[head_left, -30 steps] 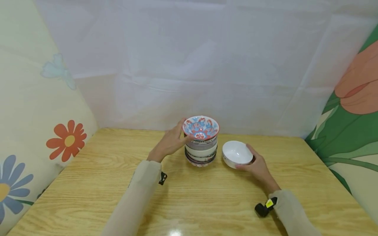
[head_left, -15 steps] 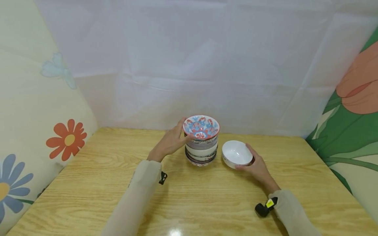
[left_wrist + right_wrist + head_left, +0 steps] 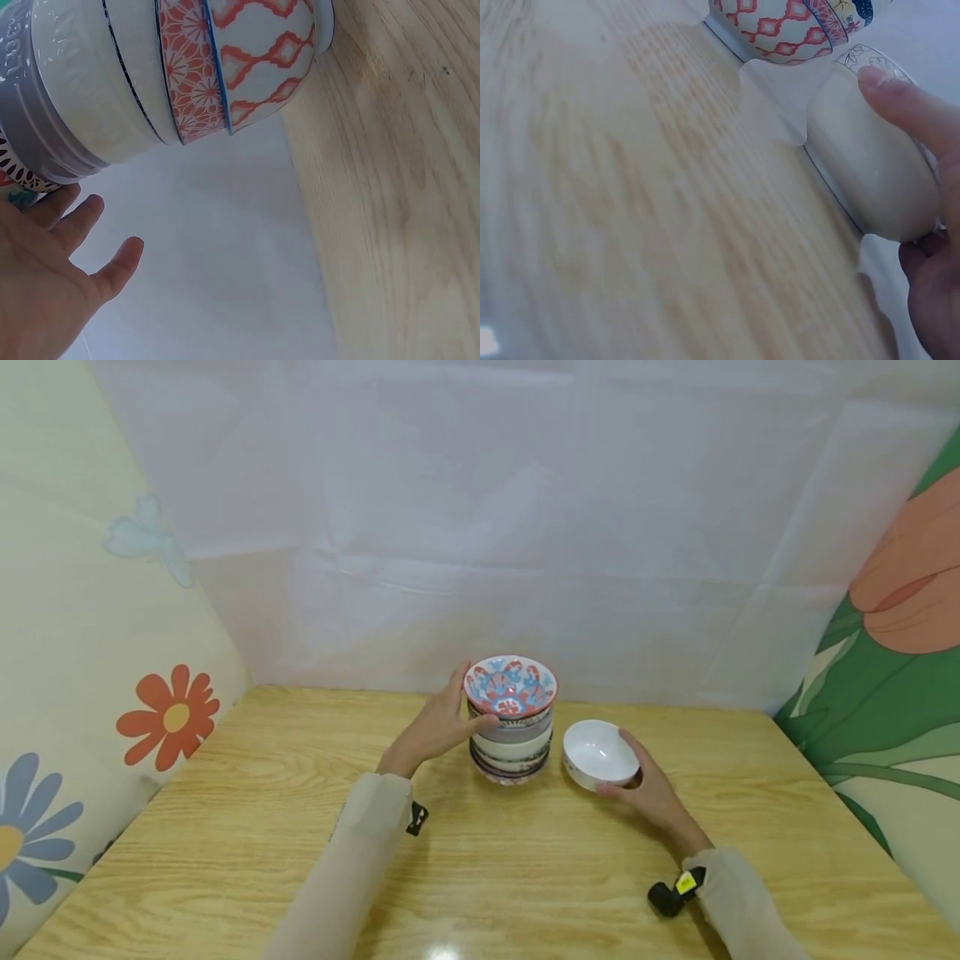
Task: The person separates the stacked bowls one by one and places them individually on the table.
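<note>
Several bowls stand nested in a stack (image 3: 513,745) near the back of the table. On top is a red-rimmed bowl (image 3: 512,683) with a red and blue pattern inside. My left hand (image 3: 433,725) rests against the stack's upper left side, thumb stretched across the front. In the left wrist view its fingers (image 3: 120,268) are spread, some touching a bowl and one apart from it. Just right of the stack, my right hand (image 3: 651,787) holds a white bowl (image 3: 597,753) by its right side. The right thumb (image 3: 896,94) presses near that bowl's rim; other fingers are partly hidden.
The wood-grain table (image 3: 517,868) runs up to a pale cloth backdrop (image 3: 465,527). Flower-printed cloth (image 3: 67,610) hangs at the left, and a tulip print (image 3: 900,693) at the right. Each sleeve carries a black wrist device (image 3: 666,897).
My left thumb has slipped down from the top bowl's rim and points straighter across the stack. My right hand and the white bowl have shifted very slightly left.
</note>
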{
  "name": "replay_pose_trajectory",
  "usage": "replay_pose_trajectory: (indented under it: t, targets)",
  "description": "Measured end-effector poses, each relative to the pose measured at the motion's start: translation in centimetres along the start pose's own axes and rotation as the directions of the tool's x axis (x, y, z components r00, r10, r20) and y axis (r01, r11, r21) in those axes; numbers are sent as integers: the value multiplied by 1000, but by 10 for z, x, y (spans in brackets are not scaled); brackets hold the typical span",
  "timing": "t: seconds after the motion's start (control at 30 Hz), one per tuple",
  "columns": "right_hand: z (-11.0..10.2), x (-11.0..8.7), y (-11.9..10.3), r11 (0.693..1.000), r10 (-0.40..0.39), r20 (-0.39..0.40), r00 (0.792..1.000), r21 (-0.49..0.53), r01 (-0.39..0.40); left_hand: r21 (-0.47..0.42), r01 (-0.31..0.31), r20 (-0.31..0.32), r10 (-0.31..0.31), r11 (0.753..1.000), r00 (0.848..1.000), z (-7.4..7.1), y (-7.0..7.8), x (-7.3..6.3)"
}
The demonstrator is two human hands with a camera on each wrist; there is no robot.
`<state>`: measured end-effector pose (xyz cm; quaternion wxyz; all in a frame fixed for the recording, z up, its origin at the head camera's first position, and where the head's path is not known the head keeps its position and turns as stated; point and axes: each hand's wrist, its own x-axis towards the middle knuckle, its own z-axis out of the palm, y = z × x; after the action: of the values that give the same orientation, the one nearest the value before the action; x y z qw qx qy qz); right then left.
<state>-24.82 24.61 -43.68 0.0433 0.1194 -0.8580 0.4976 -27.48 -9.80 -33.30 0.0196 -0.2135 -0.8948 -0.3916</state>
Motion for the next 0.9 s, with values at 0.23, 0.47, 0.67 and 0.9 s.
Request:
replay_pose_trajectory:
  t: [0.23,0.47,0.67,0.9]
  targets:
    - [0,-1,-2,1000,-2,3,1000,-5,2,-88,13,-12,-14,996,1000,10,-8,2]
    - [0,1,-5,1000,5,16,1000,20,-5,-188,2,-7,-3,982,1000,13,-10,1]
    - [0,1,-3,1000,12,21,1000,18,-12,-217,10,-34,-18,976,999,15,-9,2]
    - [-2,1,-3,1000,9,16,1000,1,-9,-236,17,-37,-27,972,999,15,-8,4]
